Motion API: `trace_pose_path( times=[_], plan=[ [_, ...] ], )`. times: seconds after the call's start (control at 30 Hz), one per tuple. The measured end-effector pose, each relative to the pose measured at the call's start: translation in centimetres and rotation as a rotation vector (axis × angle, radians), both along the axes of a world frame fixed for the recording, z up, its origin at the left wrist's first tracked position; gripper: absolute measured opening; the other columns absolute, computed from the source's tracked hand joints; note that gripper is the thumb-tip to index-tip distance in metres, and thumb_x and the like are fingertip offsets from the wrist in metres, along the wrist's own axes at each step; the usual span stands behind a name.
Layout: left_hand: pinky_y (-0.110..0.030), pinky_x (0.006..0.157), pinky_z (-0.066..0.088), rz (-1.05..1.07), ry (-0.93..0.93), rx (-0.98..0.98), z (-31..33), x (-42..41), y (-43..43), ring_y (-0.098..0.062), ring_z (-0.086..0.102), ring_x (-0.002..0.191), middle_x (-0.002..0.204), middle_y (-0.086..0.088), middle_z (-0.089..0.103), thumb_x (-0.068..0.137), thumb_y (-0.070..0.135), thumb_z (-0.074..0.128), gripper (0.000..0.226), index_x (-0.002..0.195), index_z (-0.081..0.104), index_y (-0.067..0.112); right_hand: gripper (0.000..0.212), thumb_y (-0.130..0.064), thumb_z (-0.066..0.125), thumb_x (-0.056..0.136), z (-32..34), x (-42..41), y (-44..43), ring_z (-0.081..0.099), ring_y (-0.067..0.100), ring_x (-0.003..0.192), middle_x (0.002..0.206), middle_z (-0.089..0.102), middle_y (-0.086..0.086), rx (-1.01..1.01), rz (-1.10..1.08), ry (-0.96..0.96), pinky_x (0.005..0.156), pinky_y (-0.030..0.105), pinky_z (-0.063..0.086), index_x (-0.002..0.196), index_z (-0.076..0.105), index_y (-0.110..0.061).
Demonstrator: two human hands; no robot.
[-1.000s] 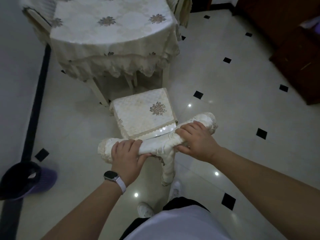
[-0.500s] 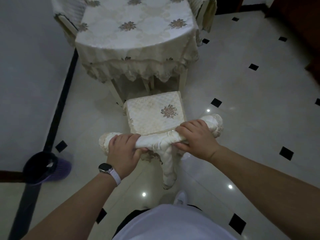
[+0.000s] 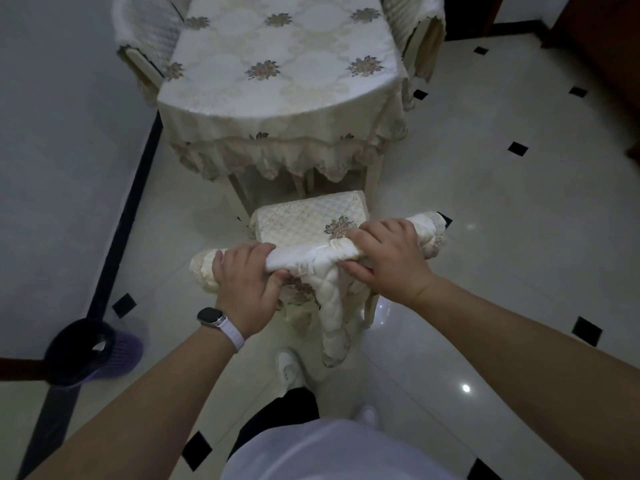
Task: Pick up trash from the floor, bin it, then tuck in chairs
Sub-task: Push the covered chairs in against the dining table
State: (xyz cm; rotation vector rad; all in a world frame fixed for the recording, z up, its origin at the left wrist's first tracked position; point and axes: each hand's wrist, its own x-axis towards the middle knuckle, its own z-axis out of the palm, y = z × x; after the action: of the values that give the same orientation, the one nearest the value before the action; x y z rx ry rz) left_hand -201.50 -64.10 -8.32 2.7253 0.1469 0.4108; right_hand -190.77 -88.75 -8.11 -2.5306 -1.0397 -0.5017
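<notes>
A chair [image 3: 304, 220] with a cream quilted cover stands in front of me, its seat pointing at the table [image 3: 277, 64]. My left hand [image 3: 246, 285] grips the left part of the chair's padded top rail. My right hand [image 3: 388, 258] grips the right part of the same rail. The seat's far edge sits just at the lace hem of the tablecloth. The table wears a cream cloth with brown flower motifs. The chair's legs are mostly hidden by its cover and my arms.
A dark bin [image 3: 83, 351] with a purple base stands on the floor at the lower left. Two more covered chairs [image 3: 149, 36] [image 3: 419, 32] flank the table. A grey wall runs along the left, dark wooden furniture [image 3: 595, 46] at the right.
The chair has slid forward toward the table with both hands on its rail. I have stepped after it, so the table appears nearer and the bin sits closer at my left.
</notes>
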Motion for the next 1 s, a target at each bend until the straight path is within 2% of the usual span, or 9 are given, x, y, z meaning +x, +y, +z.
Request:
trace_pose_path(
  times=[0.13,0.3,0.43,0.67,0.8,0.9,1.0],
  plan=[
    [-0.052,0.088,0.039,-0.026,-0.113,0.032,0.3,3.1,1.2,-0.027,0.051,0.090,0.097,-0.006,0.062,0.087,0.052,0.046,0.049,0.107,0.064,0.011,0.048,-0.059,0.051,0.082,1.6,2.7,0.9,0.055,0.023,0.089,0.095,0.063,-0.001,-0.007,-0.020,0.034,0.087,0.040,0.036,0.103,0.067,-0.018],
    [-0.045,0.084,0.034,0.003,-0.191,0.028,1.3,7.0,2.6,-0.026,0.053,0.087,0.091,-0.003,0.063,0.086,0.054,0.047,0.045,0.100,0.065,0.015,0.046,-0.057,0.054,0.080,3.3,6.0,2.8,0.055,0.024,0.085,0.089,0.061,0.000,0.030,-0.055,0.053,0.084,0.041,0.039,0.097,0.066,-0.016],
    [-0.044,0.083,0.032,-0.019,-0.216,0.026,2.4,10.1,4.8,-0.025,0.050,0.088,0.090,-0.002,0.062,0.086,0.052,0.046,0.043,0.098,0.066,0.016,0.046,-0.057,0.052,0.079,3.9,8.2,5.0,0.053,0.024,0.085,0.087,0.058,-0.001,0.072,-0.111,0.084,0.084,0.041,0.036,0.094,0.066,-0.015],
    [-0.050,0.081,0.038,-0.133,-0.215,-0.026,3.1,13.9,10.3,-0.026,0.052,0.086,0.088,-0.001,0.059,0.086,0.049,0.049,0.040,0.096,0.066,0.014,0.047,-0.059,0.051,0.080,4.1,9.6,9.5,0.053,0.022,0.086,0.089,0.058,-0.002,0.092,-0.182,0.121,0.086,0.045,0.038,0.095,0.065,-0.017],
    [-0.045,0.084,0.033,-0.143,-0.217,-0.038,3.1,15.5,12.2,-0.027,0.055,0.087,0.089,-0.001,0.061,0.088,0.052,0.047,0.044,0.096,0.066,0.014,0.048,-0.059,0.051,0.079,4.4,10.8,11.4,0.049,0.018,0.088,0.090,0.058,-0.002,0.088,-0.206,0.109,0.087,0.041,0.033,0.095,0.065,-0.017],
    [-0.043,0.084,0.032,-0.154,-0.243,-0.048,3.4,16.9,12.9,-0.025,0.055,0.089,0.092,0.000,0.063,0.090,0.057,0.043,0.049,0.096,0.066,0.015,0.045,-0.057,0.051,0.080,5.1,12.0,12.0,0.047,0.018,0.087,0.090,0.057,-0.002,0.088,-0.208,0.110,0.089,0.044,0.034,0.094,0.064,-0.016],
    [-0.043,0.084,0.032,-0.171,-0.268,-0.058,3.5,17.8,13.7,-0.025,0.057,0.089,0.091,0.002,0.064,0.089,0.053,0.046,0.043,0.095,0.067,0.016,0.042,-0.054,0.054,0.078,5.3,12.6,12.9,0.049,0.018,0.084,0.087,0.057,-0.004,0.113,-0.225,0.070,0.088,0.044,0.036,0.091,0.064,-0.016]
  ],
)
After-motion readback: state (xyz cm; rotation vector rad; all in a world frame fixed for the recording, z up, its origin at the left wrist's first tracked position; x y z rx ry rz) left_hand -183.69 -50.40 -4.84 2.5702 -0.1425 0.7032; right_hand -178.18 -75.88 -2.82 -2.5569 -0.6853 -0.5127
